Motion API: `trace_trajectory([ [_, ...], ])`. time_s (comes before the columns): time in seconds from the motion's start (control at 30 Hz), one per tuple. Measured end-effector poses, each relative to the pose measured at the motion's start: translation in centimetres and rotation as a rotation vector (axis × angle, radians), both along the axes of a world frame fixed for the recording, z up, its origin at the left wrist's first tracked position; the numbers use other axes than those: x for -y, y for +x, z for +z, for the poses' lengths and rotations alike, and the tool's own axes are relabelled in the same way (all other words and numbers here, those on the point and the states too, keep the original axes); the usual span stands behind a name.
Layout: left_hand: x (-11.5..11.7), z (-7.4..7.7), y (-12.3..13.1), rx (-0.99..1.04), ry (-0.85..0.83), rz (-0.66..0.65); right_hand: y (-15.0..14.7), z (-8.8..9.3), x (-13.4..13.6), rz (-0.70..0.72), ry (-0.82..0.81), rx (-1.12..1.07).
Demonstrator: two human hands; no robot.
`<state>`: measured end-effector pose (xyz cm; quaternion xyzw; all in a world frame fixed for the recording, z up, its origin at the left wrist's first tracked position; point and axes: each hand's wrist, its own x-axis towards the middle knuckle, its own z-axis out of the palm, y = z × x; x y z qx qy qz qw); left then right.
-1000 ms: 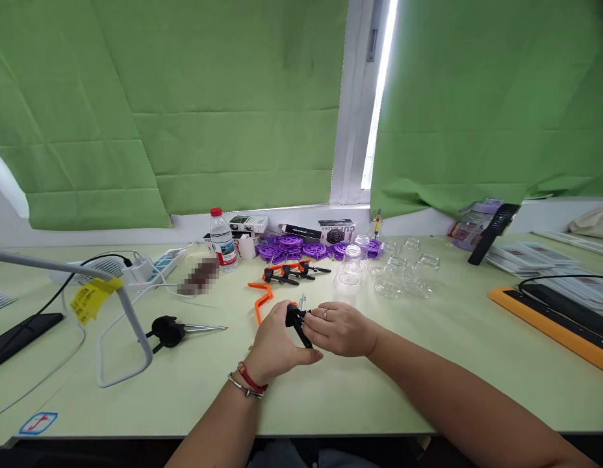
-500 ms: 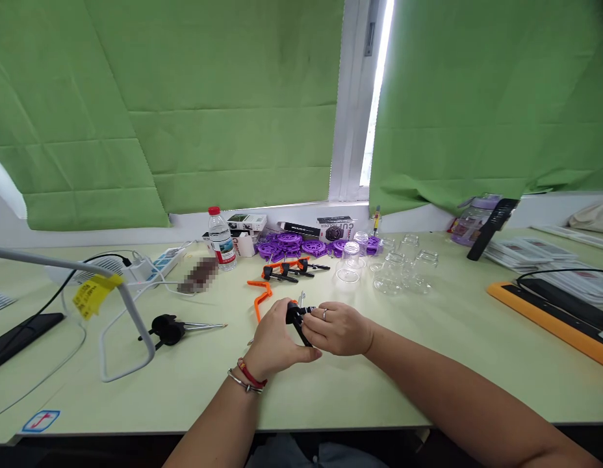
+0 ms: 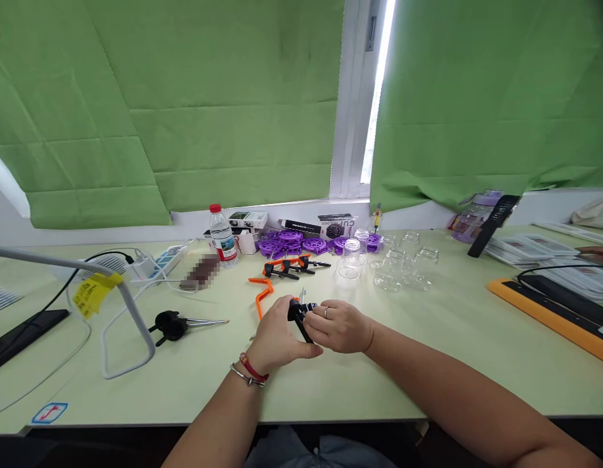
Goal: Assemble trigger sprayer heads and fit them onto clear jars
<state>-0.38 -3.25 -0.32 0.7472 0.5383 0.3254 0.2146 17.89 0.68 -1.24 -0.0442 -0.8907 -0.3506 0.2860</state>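
Note:
Both my hands meet over the middle of the pale green table (image 3: 428,351). My left hand (image 3: 276,338) and my right hand (image 3: 338,326) are closed together on a small black clamp part (image 3: 298,316) with a thin metal rod sticking up from it. An orange bar (image 3: 260,294) lies just behind my left hand. A ring shows on my right hand, bracelets on my left wrist.
Farther back lie more orange-and-black clamps (image 3: 286,268), purple discs (image 3: 301,246), clear plastic cups (image 3: 399,265), small boxes and a water bottle (image 3: 222,238). A black clamp head with rod (image 3: 177,324), a grey lamp arm (image 3: 116,292) and cables sit left. An orange-edged tray (image 3: 550,309) is right.
My hands stay closed on the black part, with only slight finger shifts. The view has tilted a little. Another person's hand has appeared at the far right edge.

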Motion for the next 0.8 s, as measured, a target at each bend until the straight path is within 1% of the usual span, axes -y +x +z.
trace_trajectory([
  [0.23, 0.15, 0.30, 0.07, -0.012, -0.038, -0.032, 0.24, 0.19, -0.22, 0.022, 0.055, 0.011],
  [0.43, 0.18, 0.36, 0.17, -0.009, -0.034, -0.040, 0.23, 0.26, -0.24, -0.018, 0.058, 0.012],
  [0.8, 0.17, 0.51, 0.17, -0.033, -0.074, -0.031, -0.02, -0.12, -0.44, 0.021, 0.037, -0.030],
])
